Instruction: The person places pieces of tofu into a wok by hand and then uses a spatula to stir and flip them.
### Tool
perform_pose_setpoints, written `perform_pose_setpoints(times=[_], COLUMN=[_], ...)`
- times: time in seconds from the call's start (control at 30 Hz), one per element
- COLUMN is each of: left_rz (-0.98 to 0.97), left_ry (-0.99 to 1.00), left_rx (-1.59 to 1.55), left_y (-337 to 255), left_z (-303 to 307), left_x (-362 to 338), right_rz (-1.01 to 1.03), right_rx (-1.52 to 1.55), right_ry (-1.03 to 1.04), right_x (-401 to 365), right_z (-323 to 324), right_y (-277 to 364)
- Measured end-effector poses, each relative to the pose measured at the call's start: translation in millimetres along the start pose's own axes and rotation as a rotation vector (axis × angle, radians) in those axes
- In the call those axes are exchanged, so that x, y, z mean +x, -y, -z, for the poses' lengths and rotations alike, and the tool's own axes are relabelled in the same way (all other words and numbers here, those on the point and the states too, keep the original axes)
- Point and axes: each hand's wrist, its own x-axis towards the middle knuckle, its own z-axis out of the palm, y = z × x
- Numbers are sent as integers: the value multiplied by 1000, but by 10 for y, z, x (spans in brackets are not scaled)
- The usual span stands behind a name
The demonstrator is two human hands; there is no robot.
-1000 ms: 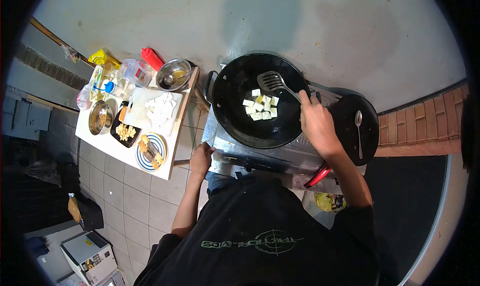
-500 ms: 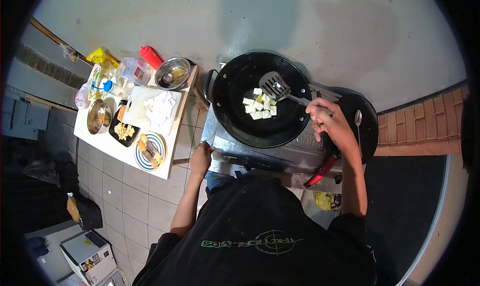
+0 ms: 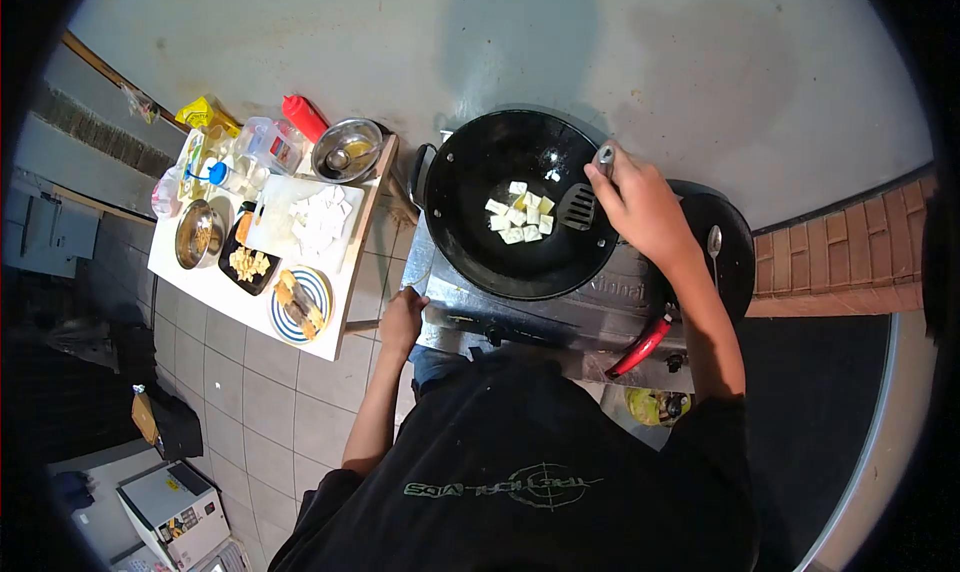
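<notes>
My right hand (image 3: 640, 207) is closed around the handle of a slotted spatula (image 3: 577, 208), whose slotted head points down inside the right part of a black wok (image 3: 490, 267). In the wok's bottom lie several white cubes, perhaps tofu (image 3: 513, 236), in a little oil, just left of the spatula head. The wok sits on a metal gas stove (image 3: 470, 317). At the stove's left front corner, my left hand (image 3: 402, 320) is closed on the edge, with its thumb on top; its other fingers are partly hidden.
A black pan (image 3: 735, 272) with a red handle (image 3: 642, 347) and a spoon (image 3: 714, 242) is at right. On the left table (image 3: 335, 322) are a cutting board (image 3: 270, 234) with white pieces, a striped plate (image 3: 318, 282), a steel bowl (image 3: 340, 132) and a red bottle (image 3: 305, 119).
The spatula has moved right, away from the white cubes, and turned from lying slanted over the wok to a steeper, head-down pose. My right hand rose with it. My left hand stayed put.
</notes>
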Motion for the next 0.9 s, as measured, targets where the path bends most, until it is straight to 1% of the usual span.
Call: perform_pose_setpoints(times=[0.03,0.07,0.17,0.33,0.4,0.43,0.5,0.57,0.63,0.67,0.73,0.8,0.87,0.9], left_rz=[0,-3,-11,6,9,0,5,-8,70,71,-46,-35,-2,-6], left_ry=[-6,-4,-10,-2,3,1,12,23,95,100,-2,-1,11,8], left_rx=[-4,-13,-20,15,-2,2,7,4,9,13,32,39,38,39], left_y=[17,53,21,40,66,58,32,18,-104,-76,-14,11,-34,-17], left_z=[-16,-39,-20,-28,-53,-49,-22,6,93,66,14,-8,17,13], left_x=[1,5,20,2,15,16,19,43,13,-4,6,11,4,22], right_rz=[49,57,73,110,171,169,45,50,-30,-7,-27,-40,6,7], right_rx=[-43,-36,-50,46,143,143,309,321,224,178,153,127,145,145], right_ry=[-7,36,39,35,18,8,63,26,45,-1,5,3,-69,-74], right_x=[36,67,99,123,148,161,197,198,172,161,124,93,60,70], right_z=[-29,-52,-100,-213,-285,-315,-345,-266,-133,-158,-146,-173,-304,-314], right_y=[-28,-70,-89,-183,-227,-252,-254,-189,-74,-105,-65,-61,-139,-142])
